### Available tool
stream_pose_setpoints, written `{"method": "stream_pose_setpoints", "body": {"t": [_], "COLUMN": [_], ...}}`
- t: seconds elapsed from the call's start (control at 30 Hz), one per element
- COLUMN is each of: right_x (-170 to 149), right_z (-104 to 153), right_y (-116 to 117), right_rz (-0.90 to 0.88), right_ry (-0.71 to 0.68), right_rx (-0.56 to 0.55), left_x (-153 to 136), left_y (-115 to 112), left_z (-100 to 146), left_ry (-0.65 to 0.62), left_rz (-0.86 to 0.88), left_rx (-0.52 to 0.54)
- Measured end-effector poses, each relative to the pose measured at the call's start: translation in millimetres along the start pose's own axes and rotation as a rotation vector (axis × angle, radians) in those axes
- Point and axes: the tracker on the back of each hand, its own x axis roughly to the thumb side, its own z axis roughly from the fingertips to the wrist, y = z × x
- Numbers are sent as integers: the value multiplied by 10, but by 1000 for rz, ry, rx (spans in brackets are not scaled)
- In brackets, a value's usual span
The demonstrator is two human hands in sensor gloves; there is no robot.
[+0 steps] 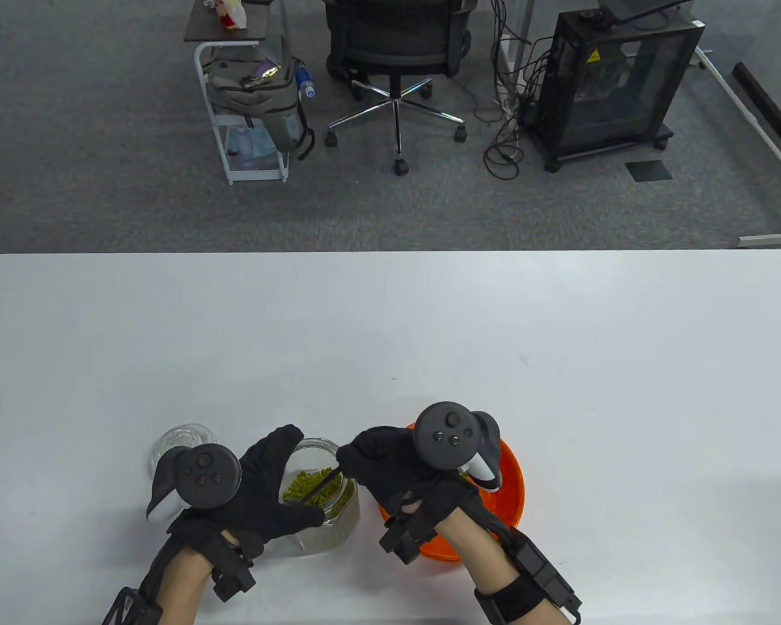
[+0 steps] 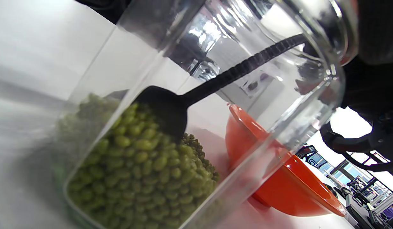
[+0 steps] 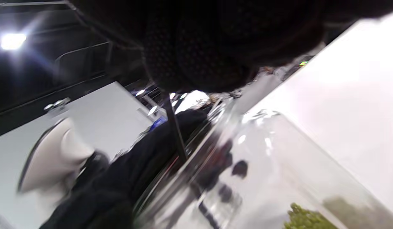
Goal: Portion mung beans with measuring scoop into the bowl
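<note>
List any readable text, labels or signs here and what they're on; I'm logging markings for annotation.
None can be read.
Cabinet: a yellow triangular warning sticker, with no legible words.
Bottle: label too small to read.
Jar, scoop, bowl: no markings visible.

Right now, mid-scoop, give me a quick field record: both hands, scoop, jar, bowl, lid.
left hand: grips the glass jar's side, steadying it
right hand: pinches the scoop's handle above the jar mouth
measuring scoop: black, head down in the beans inside the jar
glass jar: open, partly filled with mung beans
orange bowl: on the table right of the jar, contents hidden by the right hand
glass lid: on the table left of the jar
</note>
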Motion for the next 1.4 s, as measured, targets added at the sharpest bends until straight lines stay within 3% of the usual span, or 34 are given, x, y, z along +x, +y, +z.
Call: {"method": "stream_pose_setpoints", "body": {"t": [0.27, 0.7, 1.4], "right_x": [-276, -429, -576], "right_z": [83, 234, 343], "right_y": [-241, -573, -1012], "right_rz": [-141, -256, -416], "right_ry": [225, 235, 255], "right_rx": [-94, -188, -228], "left_x": [0, 1, 6], "left_y": [1, 1, 3], "left_z": [0, -1, -4], "left_ry": [1, 2, 3], "left_rz": [-4, -5, -6], "left_rx": [-2, -2, -6]}}
